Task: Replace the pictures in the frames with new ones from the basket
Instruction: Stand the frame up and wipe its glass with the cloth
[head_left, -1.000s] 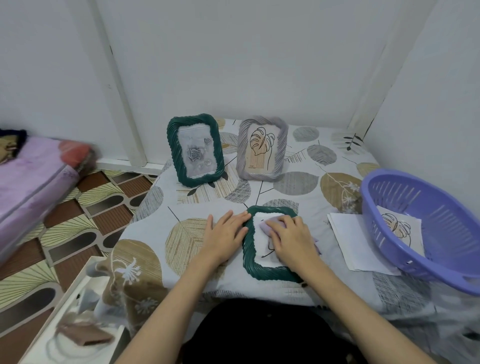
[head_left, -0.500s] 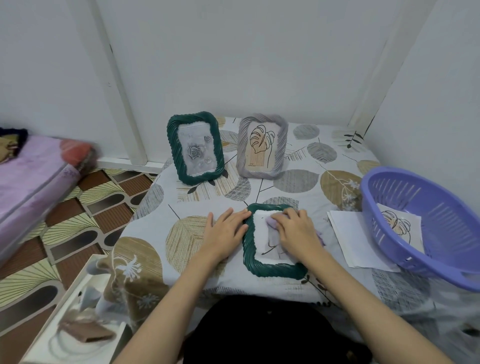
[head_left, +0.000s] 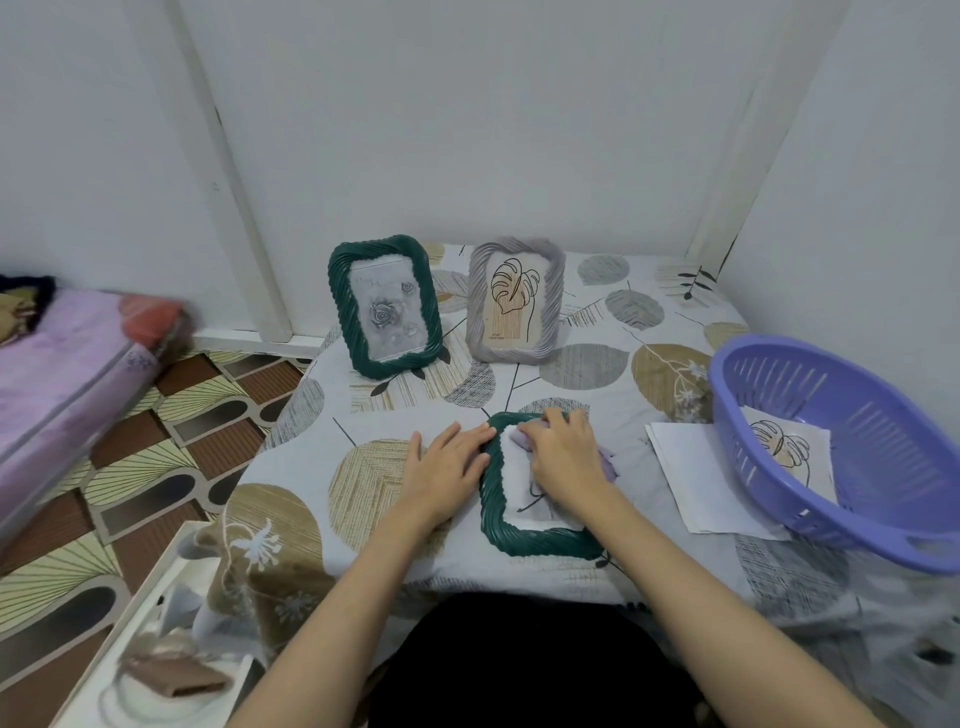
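Note:
A dark green frame (head_left: 498, 525) lies flat on the table in front of me with a white picture inside it. My left hand (head_left: 444, 470) rests flat on the cloth, fingertips against the frame's left edge. My right hand (head_left: 563, 454) presses a pale purple cloth (head_left: 609, 464) onto the frame's upper part. Two more frames stand at the back: a green frame (head_left: 384, 306) with a rose picture and a grey frame (head_left: 514, 299) with a leaf drawing. The purple basket (head_left: 852, 447) on the right holds a leaf picture (head_left: 787, 449).
White sheets of paper (head_left: 696, 478) lie between the flat frame and the basket, partly under it. The table wears a leaf-patterned cloth (head_left: 363, 467). A pink mattress (head_left: 62, 358) lies on the floor at the left, and a white tray (head_left: 130, 649) sits near the bottom left.
My right hand with the purple cloth slid from the middle of the flat frame up towards its top edge. My left hand stayed against the frame's left side.

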